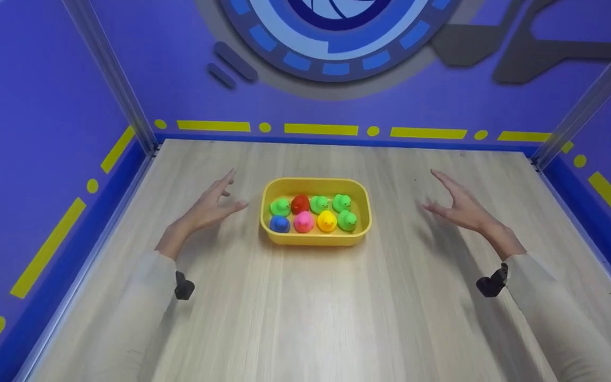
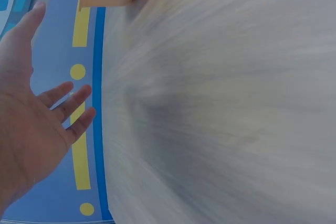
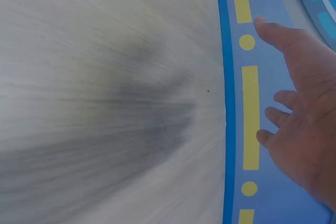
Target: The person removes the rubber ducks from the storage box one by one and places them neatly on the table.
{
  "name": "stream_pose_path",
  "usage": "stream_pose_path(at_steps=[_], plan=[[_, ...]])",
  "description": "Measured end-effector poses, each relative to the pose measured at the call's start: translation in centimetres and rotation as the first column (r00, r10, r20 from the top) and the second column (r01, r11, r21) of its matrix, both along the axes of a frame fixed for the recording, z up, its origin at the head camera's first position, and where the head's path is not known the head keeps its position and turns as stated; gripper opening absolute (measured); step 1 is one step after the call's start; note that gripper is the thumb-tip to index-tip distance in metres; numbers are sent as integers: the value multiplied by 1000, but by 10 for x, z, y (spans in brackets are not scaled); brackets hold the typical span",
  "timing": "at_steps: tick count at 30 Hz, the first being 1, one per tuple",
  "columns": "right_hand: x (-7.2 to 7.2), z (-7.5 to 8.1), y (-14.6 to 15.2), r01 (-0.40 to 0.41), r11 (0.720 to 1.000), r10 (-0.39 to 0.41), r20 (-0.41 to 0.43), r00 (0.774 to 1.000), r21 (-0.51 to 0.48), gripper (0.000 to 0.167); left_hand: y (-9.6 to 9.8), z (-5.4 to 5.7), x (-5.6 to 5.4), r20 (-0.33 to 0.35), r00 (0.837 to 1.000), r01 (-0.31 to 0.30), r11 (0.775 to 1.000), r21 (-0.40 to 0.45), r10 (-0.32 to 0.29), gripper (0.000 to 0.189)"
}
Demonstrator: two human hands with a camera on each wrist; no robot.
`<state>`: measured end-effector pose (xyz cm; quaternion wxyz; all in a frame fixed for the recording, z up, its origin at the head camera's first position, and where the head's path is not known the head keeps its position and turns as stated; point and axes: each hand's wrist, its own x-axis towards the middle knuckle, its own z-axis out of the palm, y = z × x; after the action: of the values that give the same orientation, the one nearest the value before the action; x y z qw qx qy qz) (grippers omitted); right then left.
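Note:
A yellow bin (image 1: 316, 240) stands in the middle of the table, holding two rows of small toy ducks. Several are green, like the green duck (image 1: 347, 220) at the front right; others are a red duck (image 1: 300, 204), a blue duck (image 1: 279, 224), a pink duck (image 1: 303, 222) and a yellow duck (image 1: 327, 221). My left hand (image 1: 207, 208) hovers left of the bin, thumb apart from the fingers, holding nothing. Farther from the bin, on its right, my right hand (image 1: 463, 208) is also raised and bare, its thumb spread. Both wrist views show the palms with nothing in them.
The pale wooden table (image 1: 316, 318) is bounded by a blue back wall (image 1: 178, 95) with yellow marks and by blue side walls (image 1: 24, 132). Metal posts (image 1: 109, 74) rise at the back corners. A small black device (image 1: 491, 284) sits at each wrist.

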<state>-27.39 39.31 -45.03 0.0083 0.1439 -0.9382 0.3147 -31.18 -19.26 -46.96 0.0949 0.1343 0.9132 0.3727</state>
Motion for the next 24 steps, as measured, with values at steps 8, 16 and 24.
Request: stream_pose_path(at_steps=[8, 16, 24], plan=[[5, -16, -19, -69, 997, 69, -10, 998, -45, 77, 15, -10, 3, 40, 994, 94, 994, 54, -97, 80], [8, -22, -48, -118, 989, 119, 0, 993, -86, 69, 25, -19, 2, 84, 976, 188, 971, 146, -202, 73], [-8, -3, -79, -221, 973, 222, 9, 975, -63, 60, 31, -17, -7, 66, 976, 195, 969, 153, -207, 67]])
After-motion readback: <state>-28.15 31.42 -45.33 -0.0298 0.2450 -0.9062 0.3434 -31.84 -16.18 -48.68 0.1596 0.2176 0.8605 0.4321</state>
